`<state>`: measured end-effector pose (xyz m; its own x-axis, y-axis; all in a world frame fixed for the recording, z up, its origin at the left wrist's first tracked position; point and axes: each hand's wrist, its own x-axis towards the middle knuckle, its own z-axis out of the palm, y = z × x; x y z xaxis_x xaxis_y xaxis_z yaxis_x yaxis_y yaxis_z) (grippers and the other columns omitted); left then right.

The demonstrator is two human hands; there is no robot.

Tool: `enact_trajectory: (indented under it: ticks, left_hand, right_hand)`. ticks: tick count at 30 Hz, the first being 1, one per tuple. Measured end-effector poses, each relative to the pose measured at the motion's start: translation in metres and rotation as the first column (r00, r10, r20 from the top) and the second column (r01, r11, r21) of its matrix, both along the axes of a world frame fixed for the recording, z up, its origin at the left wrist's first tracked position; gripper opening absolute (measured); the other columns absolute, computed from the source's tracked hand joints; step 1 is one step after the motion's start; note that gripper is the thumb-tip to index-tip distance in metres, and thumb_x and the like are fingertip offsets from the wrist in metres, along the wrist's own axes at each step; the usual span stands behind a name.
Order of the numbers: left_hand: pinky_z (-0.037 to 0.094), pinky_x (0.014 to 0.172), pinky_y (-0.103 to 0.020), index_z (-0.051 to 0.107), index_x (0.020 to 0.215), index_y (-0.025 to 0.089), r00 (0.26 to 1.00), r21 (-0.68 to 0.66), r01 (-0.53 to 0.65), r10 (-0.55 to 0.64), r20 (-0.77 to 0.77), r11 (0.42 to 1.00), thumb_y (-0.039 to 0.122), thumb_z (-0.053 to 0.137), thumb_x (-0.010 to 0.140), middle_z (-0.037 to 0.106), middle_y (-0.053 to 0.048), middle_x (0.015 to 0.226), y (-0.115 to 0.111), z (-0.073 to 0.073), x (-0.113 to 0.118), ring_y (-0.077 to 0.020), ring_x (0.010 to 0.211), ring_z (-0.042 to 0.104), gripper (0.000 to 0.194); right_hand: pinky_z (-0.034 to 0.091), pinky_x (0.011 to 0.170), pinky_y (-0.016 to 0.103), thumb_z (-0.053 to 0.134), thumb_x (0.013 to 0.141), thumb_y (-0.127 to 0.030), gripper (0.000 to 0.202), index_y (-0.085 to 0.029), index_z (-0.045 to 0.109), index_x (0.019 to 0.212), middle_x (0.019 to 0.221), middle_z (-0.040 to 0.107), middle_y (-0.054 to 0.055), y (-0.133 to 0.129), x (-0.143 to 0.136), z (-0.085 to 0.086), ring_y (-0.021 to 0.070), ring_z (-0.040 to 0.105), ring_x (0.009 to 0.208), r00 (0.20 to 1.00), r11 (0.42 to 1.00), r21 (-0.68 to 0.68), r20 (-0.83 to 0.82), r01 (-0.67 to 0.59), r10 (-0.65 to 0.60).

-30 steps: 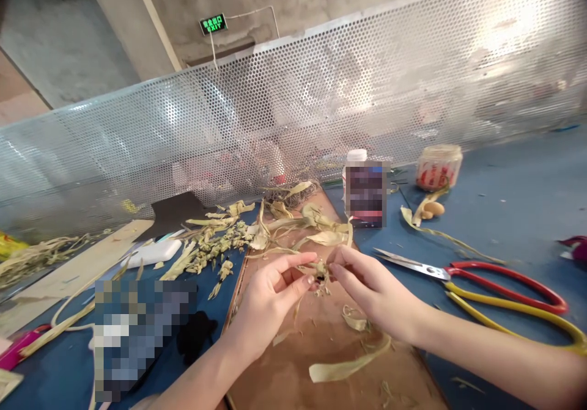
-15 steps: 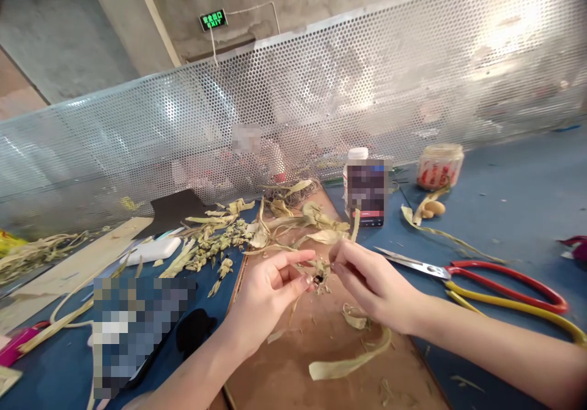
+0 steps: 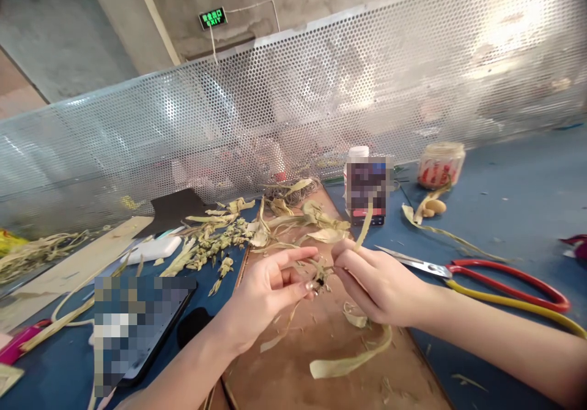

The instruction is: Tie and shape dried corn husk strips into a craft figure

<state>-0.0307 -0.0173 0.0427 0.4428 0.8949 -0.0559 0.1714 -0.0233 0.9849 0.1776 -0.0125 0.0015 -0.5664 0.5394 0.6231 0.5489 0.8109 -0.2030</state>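
Note:
Between thumb and fingers, my left hand (image 3: 270, 294) pinches a small knotted piece of dried plant strips (image 3: 322, 274) with a dark centre. My right hand (image 3: 373, 275) is closed on a narrow pale dried leaf strip (image 3: 366, 222), whose free end sticks up above the knuckles. The two hands are close together over a brown board (image 3: 284, 379), with the knotted piece between them. A longer curved dried leaf strip (image 3: 343, 366) lies on the board below my right hand. Further up the board is a heap of loose dried leaves (image 3: 316, 217).
Red-and-yellow-handled scissors (image 3: 440, 270) lie open at the right, near my right forearm. A phone (image 3: 367, 193) leans on a white bottle (image 3: 358, 152); a glass jar (image 3: 441, 164) stands beyond. At left are a tablet (image 3: 142, 330) and bundled dried plait pieces (image 3: 211, 248). Perforated metal screen (image 3: 275, 104) behind.
The strip in my right hand now stands further right and shows more length. The knotted piece is more exposed, and a thin strip end hangs lower beneath my left hand.

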Motion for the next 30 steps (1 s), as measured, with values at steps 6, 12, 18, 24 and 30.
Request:
enact_trajectory:
  ticks: [6, 12, 18, 24, 30]
  left_hand:
    - [0.045, 0.079, -0.030, 0.053, 0.123, 0.024, 0.999, -0.010, 0.051, -0.050, 0.019, 0.999, 0.018, 0.064, 0.078, 0.056, 0.002, 0.070, 0.000, -0.003, -0.002, -0.0141, 0.075, 0.057, 0.046]
    - [0.043, 0.071, -0.027, 0.051, 0.123, 0.029, 0.990, 0.089, 0.066, -0.054, -0.130, 0.994, 0.022, 0.059, 0.083, 0.057, 0.003, 0.072, -0.003, -0.003, -0.003, -0.0135, 0.075, 0.056, 0.042]
    - [0.039, 0.062, -0.025, 0.053, 0.120, 0.027, 0.985, 0.185, 0.082, -0.050, -0.168, 0.979, 0.026, 0.052, 0.088, 0.061, 0.001, 0.075, -0.004, -0.006, -0.003, -0.0141, 0.073, 0.057, 0.032]
    - [0.040, 0.065, -0.023, 0.056, 0.117, 0.023, 0.995, 0.141, 0.093, -0.086, -0.050, 0.986, 0.022, 0.056, 0.085, 0.059, 0.002, 0.071, -0.003, -0.008, 0.000, -0.0112, 0.070, 0.057, 0.031]
    - [0.042, 0.066, -0.023, 0.054, 0.120, 0.023, 0.993, 0.097, 0.122, -0.121, -0.014, 0.988, 0.021, 0.058, 0.084, 0.056, 0.003, 0.067, -0.006, -0.007, 0.001, -0.0110, 0.070, 0.058, 0.036]
  right_hand:
    - [0.036, 0.053, 0.028, 0.031, 0.088, -0.015, 0.014, -0.021, 0.042, 0.083, 0.075, 0.051, 0.006, -0.004, -0.002, -0.003, 0.0173, 0.047, 0.060, 0.998, 0.998, 0.015, 0.039, 0.056, -0.056]
    - [0.034, 0.049, 0.027, 0.038, 0.088, -0.023, 0.009, -0.021, 0.038, 0.079, 0.071, 0.052, 0.004, -0.005, -0.007, -0.007, 0.0163, 0.049, 0.057, 0.993, 0.993, 0.024, 0.020, 0.116, -0.117]
    - [0.032, 0.044, 0.025, 0.043, 0.089, -0.029, 0.016, -0.021, 0.039, 0.076, 0.062, 0.053, 0.002, -0.006, -0.009, -0.011, 0.0136, 0.050, 0.050, 0.981, 0.970, 0.153, 0.020, 0.189, -0.194]
    - [0.030, 0.041, 0.023, 0.047, 0.086, -0.028, 0.017, -0.020, 0.042, 0.072, 0.059, 0.053, 0.000, -0.004, -0.010, -0.013, 0.0115, 0.052, 0.046, 0.970, 0.934, 0.269, 0.000, 0.233, -0.242]
    - [0.026, 0.037, 0.024, 0.049, 0.080, -0.025, 0.018, -0.020, 0.042, 0.064, 0.050, 0.044, -0.005, -0.005, -0.013, -0.013, 0.0092, 0.041, 0.037, 0.959, 0.894, 0.352, -0.146, 0.278, -0.241]
